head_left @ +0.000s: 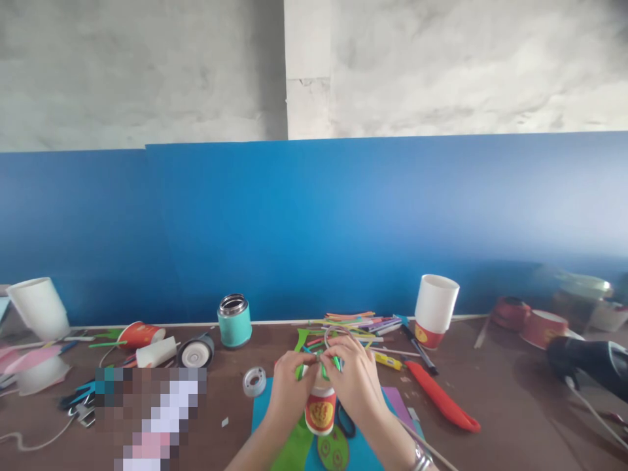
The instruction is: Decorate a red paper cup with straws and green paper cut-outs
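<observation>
A red and white paper cup [320,412] with a yellow emblem stands upright in front of me, its top partly hidden by my fingers. Above its rim, my right hand [354,373] is closed in a pinch on a thin green straw [337,362]. My left hand [293,383] meets it from the other side, thumb and fingertips pressed together; what they grip is too small to make out. Below lies blue paper [262,409] with green paper and a green cutout [333,450] with drawn circles. Dark scissors handles [346,422] show beside the cup.
Coloured straws [377,324] are piled behind my hands. A yellow glue tube [387,361], a red-handled tool [444,399] and stacked cups [436,307] are to the right. A tape roll [254,382], a turquoise flask [234,324] and its lid [195,354] are left. A blue partition [294,229] closes the back.
</observation>
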{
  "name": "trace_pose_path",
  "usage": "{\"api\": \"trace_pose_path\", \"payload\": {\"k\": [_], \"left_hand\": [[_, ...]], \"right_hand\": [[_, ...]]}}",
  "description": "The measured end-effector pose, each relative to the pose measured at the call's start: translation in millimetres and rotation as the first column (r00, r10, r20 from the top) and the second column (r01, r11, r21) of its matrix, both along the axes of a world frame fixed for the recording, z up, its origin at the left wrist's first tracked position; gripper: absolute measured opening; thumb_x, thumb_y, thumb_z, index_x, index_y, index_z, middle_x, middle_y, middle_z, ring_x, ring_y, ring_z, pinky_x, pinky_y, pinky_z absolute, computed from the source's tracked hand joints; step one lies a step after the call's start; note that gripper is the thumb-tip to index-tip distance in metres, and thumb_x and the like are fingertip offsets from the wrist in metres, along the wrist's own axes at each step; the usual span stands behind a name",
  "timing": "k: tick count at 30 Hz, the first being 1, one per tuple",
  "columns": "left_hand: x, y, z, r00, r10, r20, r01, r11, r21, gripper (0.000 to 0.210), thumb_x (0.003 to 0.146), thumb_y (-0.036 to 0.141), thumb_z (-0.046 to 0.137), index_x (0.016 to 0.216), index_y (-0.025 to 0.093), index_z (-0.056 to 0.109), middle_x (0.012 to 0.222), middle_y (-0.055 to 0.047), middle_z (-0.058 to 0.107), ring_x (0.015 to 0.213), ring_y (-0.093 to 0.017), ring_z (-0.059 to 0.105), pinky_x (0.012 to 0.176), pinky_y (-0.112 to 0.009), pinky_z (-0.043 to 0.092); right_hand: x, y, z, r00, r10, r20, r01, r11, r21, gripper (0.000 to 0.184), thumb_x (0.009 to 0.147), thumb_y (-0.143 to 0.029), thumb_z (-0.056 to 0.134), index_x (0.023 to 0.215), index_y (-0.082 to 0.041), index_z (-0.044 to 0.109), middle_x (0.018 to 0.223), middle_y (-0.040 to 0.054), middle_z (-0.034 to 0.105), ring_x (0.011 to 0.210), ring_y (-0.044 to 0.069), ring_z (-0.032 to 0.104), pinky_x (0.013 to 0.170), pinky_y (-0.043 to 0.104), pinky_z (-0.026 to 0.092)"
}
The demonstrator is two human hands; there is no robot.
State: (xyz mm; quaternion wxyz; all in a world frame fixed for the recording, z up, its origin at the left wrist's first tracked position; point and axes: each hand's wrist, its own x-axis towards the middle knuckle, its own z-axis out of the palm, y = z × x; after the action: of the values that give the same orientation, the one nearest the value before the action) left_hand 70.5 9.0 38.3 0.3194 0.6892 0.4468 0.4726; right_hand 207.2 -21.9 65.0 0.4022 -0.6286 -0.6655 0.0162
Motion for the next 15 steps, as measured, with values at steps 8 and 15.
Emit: {"api": "trace_pose_path", "payload": {"k": [8, 15], "left_hand": [[1.6, 3.3, -11.8, 0.998, -0.003, 0.057, -0.002, 0.996, 0.088, 0.012, 0.075, 0.025, 0.058, 0.078, 0.022, 0.070, 0.082, -0.006, 0.068, 0.083, -0.023, 0.060, 0.079, -0.033, 0.045], [2.3, 0.2, -8.7, 0.993, -0.038, 0.113, 0.027, 0.995, 0.094, 0.017, 0.076, 0.036, 0.060, 0.077, 0.022, 0.070, 0.081, -0.006, 0.066, 0.082, -0.022, 0.060, 0.078, -0.032, 0.046]], "right_hand": [[-0.4, -2.4, 3.9, 0.999, -0.044, 0.004, 0.044, 0.999, -0.005, 0.011, 0.075, -0.027, 0.062, 0.068, -0.027, 0.070, 0.096, 0.0045, 0.070, 0.096, 0.028, 0.058, 0.080, 0.042, 0.035], [4.4, 1.7, -0.1, 0.996, -0.029, -0.086, 0.031, 0.999, 0.019, 0.006, 0.070, -0.031, 0.067, 0.069, -0.028, 0.072, 0.097, 0.0047, 0.071, 0.097, 0.030, 0.057, 0.083, 0.045, 0.037]]}}
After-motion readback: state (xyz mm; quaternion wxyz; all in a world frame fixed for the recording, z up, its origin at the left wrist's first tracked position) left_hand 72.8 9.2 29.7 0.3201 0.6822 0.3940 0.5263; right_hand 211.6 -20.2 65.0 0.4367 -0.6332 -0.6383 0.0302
